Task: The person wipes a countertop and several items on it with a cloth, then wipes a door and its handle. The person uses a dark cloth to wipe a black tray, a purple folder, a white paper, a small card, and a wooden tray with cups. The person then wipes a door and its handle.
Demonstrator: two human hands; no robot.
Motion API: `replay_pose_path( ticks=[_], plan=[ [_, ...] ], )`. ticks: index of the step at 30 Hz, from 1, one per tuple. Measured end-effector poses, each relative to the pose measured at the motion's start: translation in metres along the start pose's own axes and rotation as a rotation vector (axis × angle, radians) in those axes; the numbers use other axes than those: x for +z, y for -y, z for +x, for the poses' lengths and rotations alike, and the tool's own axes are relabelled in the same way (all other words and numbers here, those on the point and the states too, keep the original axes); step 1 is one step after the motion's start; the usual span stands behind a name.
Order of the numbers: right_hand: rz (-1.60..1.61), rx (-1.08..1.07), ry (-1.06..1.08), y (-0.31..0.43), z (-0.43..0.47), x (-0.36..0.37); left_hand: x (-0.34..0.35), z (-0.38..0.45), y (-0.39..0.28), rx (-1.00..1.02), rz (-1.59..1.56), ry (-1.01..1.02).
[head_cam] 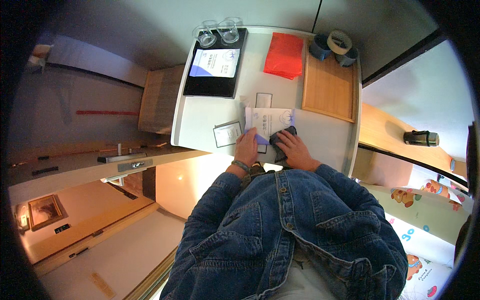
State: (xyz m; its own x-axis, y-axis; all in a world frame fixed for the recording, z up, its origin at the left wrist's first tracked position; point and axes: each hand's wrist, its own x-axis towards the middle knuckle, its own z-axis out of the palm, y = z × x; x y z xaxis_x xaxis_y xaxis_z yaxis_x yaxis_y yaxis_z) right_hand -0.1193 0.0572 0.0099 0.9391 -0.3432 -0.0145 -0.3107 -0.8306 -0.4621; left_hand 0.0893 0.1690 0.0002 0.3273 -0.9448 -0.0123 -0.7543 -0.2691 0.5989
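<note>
A white and purple disposable towel packet (275,117) lies on the white table (206,108), over a framed card that shows at its edges. My left hand (246,148) rests its fingertips on the packet's near left corner. My right hand (294,150) presses on a dark grey cloth (278,152), its fingers spread over the cloth at the packet's near right corner. A second framed card (228,134) lies left of my left hand. Whether my fingers pinch the packet cannot be told.
A black tray (210,87) holds a similar packet (214,62) and clear glasses (228,35). Red folded cloth (284,56) lies beside a wooden tray (330,88) with dark cups (320,47) and a tape roll (339,42). A flask (420,138) is at right; a door edge (93,170) at left.
</note>
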Motion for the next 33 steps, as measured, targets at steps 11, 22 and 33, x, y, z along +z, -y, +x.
replay_pose_path(
  ticks=[11, 22, 33],
  plan=[
    [-0.083, 0.441, -0.273, -0.043, -0.041, -0.019, -0.016, 0.013, -0.009, 0.027, 0.201, 0.114],
    [-0.187, 0.493, -0.392, -0.043, -0.048, 0.010, 0.009, 0.108, -0.020, 0.143, 0.488, 0.041],
    [-0.210, 0.593, -0.404, -0.032, -0.040, 0.015, -0.009, 0.135, -0.010, 0.172, 0.344, 0.209]
  ],
)
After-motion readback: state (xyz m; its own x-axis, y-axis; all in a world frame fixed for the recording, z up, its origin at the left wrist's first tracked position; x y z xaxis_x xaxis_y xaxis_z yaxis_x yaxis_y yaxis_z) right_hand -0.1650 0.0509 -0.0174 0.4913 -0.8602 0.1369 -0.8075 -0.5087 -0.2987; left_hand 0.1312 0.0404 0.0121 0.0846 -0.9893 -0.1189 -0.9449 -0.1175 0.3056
